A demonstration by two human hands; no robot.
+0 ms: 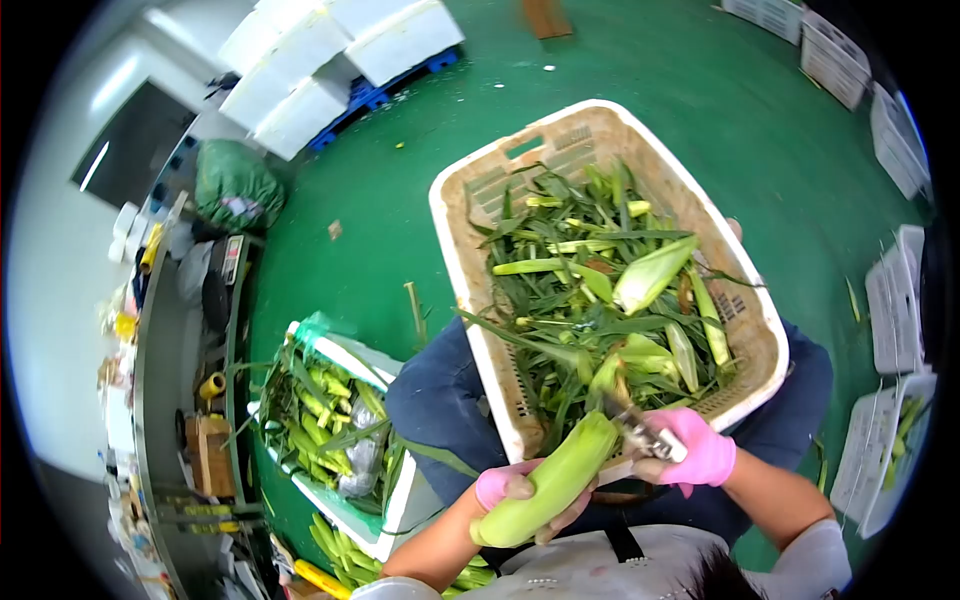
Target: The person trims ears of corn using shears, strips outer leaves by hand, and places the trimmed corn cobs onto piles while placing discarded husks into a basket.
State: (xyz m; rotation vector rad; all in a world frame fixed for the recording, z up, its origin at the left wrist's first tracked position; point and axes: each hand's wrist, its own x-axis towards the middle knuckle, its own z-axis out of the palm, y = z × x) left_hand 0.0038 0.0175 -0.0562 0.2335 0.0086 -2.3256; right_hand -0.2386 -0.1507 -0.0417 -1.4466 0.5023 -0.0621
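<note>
My left hand (499, 487), in a pink glove with greyish fingers, is wrapped round an ear of corn (555, 483) in its green husk. The ear slants up and to the right, its upper end over the near rim of the crate. My right hand (703, 449), gloved likewise, is closed on a knife (657, 438). Its dark blade, partly blurred, lies at the ear's upper end; I cannot tell whether it touches. In front of both hands, a dirty white plastic crate (457, 235) holds stripped husks and leaves (575, 275).
To the left stands a foam box (410, 500) of corn ears. More corn (340, 550) lies on the floor beside it. A shelf (150, 420) with clutter runs along the left wall. White foam boxes (405, 40) sit on a blue pallet at the back; crates (895, 300) line the right.
</note>
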